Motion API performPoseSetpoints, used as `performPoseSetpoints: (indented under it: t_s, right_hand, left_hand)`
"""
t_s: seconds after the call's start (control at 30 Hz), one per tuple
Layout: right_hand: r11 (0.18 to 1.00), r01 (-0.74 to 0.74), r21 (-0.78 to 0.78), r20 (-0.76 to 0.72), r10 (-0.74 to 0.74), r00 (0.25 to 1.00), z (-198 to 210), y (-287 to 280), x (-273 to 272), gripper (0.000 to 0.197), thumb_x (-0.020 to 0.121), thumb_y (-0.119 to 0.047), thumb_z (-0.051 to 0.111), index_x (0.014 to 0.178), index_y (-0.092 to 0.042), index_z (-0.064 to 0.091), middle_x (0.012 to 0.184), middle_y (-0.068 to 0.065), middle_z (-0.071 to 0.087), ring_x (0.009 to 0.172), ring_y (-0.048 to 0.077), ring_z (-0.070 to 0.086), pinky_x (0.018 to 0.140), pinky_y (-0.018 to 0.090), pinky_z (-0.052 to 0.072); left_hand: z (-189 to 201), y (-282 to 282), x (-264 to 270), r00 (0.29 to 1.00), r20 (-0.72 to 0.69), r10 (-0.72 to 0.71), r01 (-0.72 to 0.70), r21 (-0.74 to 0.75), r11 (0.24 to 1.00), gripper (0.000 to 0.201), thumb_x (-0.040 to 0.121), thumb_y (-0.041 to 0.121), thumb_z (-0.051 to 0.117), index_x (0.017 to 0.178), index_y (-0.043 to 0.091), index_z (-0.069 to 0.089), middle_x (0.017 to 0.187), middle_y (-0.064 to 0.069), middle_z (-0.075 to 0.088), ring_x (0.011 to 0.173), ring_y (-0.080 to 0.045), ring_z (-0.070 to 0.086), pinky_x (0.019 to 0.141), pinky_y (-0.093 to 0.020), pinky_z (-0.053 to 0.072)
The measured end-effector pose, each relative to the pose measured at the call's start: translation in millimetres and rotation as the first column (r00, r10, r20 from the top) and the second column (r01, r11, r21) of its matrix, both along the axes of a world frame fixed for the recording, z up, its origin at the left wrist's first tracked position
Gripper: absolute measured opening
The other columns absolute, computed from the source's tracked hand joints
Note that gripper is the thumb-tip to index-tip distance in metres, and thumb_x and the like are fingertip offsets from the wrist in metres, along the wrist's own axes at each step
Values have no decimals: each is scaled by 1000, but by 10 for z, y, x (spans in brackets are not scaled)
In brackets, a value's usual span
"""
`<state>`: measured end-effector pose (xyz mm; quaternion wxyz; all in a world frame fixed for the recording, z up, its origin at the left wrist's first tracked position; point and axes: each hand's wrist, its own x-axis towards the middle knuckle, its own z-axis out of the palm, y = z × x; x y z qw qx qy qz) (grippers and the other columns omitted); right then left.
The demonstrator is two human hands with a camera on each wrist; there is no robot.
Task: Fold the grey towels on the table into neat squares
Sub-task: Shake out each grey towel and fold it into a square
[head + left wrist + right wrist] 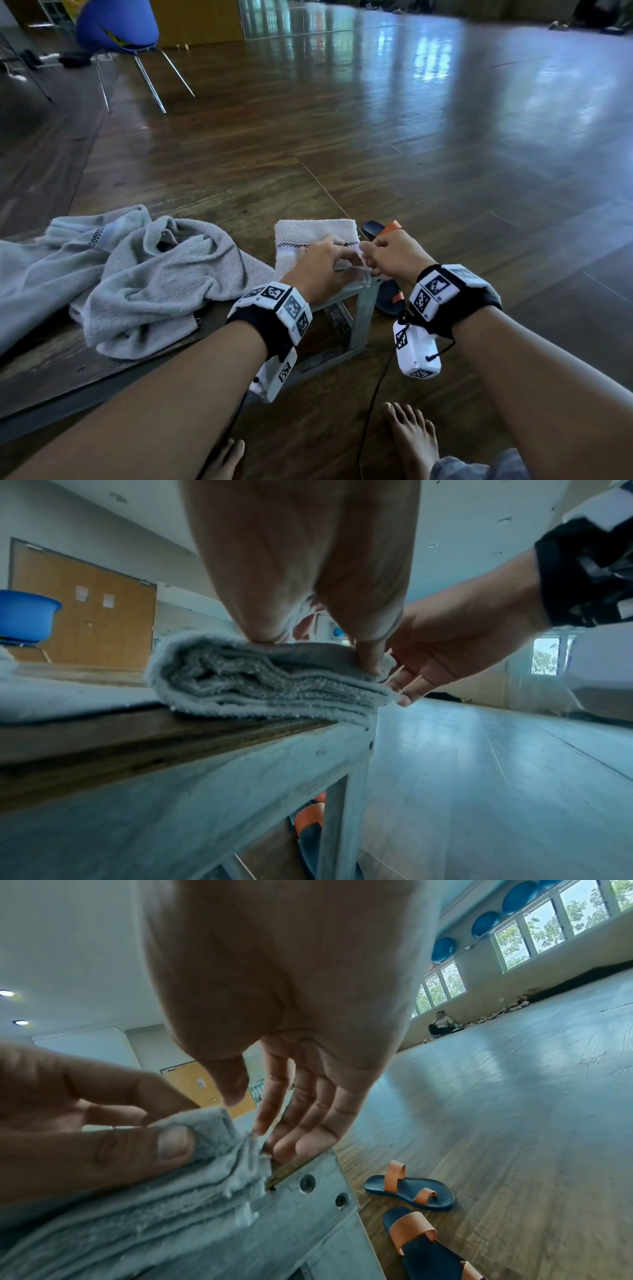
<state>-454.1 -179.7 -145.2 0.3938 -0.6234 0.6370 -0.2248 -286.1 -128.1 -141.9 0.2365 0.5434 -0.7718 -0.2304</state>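
Observation:
A folded grey towel point(315, 233) lies at the right end of a low wooden table point(51, 363). My left hand point(342, 260) rests on its near right corner. In the left wrist view the thumb point(371, 658) and fingers pinch the stacked layers of the folded towel point(260, 680) at that corner. My right hand point(373, 257) is at the towel's right edge with straight fingers point(301, 1123), their tips touching the table's corner point(308, 1191) beside the towel's edge point(212, 1150). A heap of crumpled grey towels point(147, 274) lies to the left.
The table has a grey metal frame point(240, 777), and the towel sits right at its end. A pair of blue and orange sandals point(411, 1191) lies on the wooden floor just past that end. A blue chair point(116, 27) stands far left. My bare feet point(411, 438) are below.

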Motion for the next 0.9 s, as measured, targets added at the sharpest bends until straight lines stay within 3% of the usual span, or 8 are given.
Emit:
performPoseSetpoints:
  t_s: [0.17, 0.27, 0.4, 0.57, 0.67, 0.73, 0.83, 0.9]
  right_hand:
    - [999, -7, -50, -108, 1, 994, -2, 3, 39, 28, 86, -41, 76, 82, -13, 72, 78, 2, 70, 77, 16, 68, 69, 33, 59]
    - [997, 7, -74, -108, -15, 994, 36, 38, 71, 22, 83, -36, 80, 80, -16, 71, 81, 0, 68, 74, 13, 64, 61, 27, 53]
    - [992, 11, -125, -124, -27, 992, 70, 65, 105, 17, 84, -29, 80, 80, -17, 69, 82, -5, 58, 71, 14, 61, 70, 35, 58]
    - [990, 41, -138, -161, -64, 985, 67, 50, 120, 12, 91, -21, 71, 84, -12, 66, 88, -4, 54, 75, 16, 60, 66, 34, 57]
    - [995, 42, -95, -214, -62, 975, 108, 56, 162, 9, 91, -18, 67, 92, -10, 64, 101, 4, 57, 84, 23, 61, 79, 43, 58]
    - [991, 24, -135, -337, -69, 939, 125, 93, 245, 19, 90, -16, 63, 107, -11, 57, 113, 8, 55, 99, 31, 60, 79, 42, 51]
    - [874, -203, -442, -524, -68, 849, 72, 124, 390, 35, 88, -14, 58, 122, -14, 49, 129, 9, 52, 120, 31, 51, 93, 42, 43]
    - [808, -393, -439, -530, 120, 840, 11, 113, 464, 41, 95, -22, 52, 134, -16, 45, 146, 6, 44, 137, 27, 39, 109, 44, 33]
  left_hand:
    - [30, 35, 4, 990, -142, 21, -17, 26, 1000, 23, 81, 38, 78, 98, 50, 70, 132, -6, 53, 124, -18, 51, 104, -46, 44]
    - [49, 40, 13, 983, -177, 40, -29, 64, 998, 24, 76, 34, 83, 98, 42, 76, 140, -5, 46, 130, -17, 45, 109, -48, 40]
    - [75, 45, 34, 987, -155, 31, -16, 92, 996, 24, 73, 34, 85, 96, 32, 80, 143, 1, 44, 130, -11, 43, 112, -48, 37]
    - [151, -103, 138, 989, 28, 142, -142, -18, 990, 22, 88, 46, 66, 107, 36, 72, 149, 0, 43, 139, -18, 39, 118, -60, 12]
    - [53, -183, 258, 933, 285, 219, -226, -11, 974, 41, 96, 46, 51, 136, 37, 52, 163, -2, 22, 151, -22, 15, 121, -55, -3]
    - [-54, -172, 302, 903, 385, 190, -243, 91, 966, 54, 98, 55, 39, 150, 40, 31, 167, 1, 5, 154, -20, -3, 120, -55, -8]
    - [-156, -161, 331, 881, 450, 146, -245, 169, 955, 61, 97, 64, 27, 153, 47, 11, 166, 5, -10, 152, -17, -17, 117, -58, -16]
    - [-163, -170, 355, 857, 498, 134, -251, 175, 952, 61, 94, 68, 23, 151, 54, 4, 166, 6, -14, 151, -15, -20, 114, -61, -20]
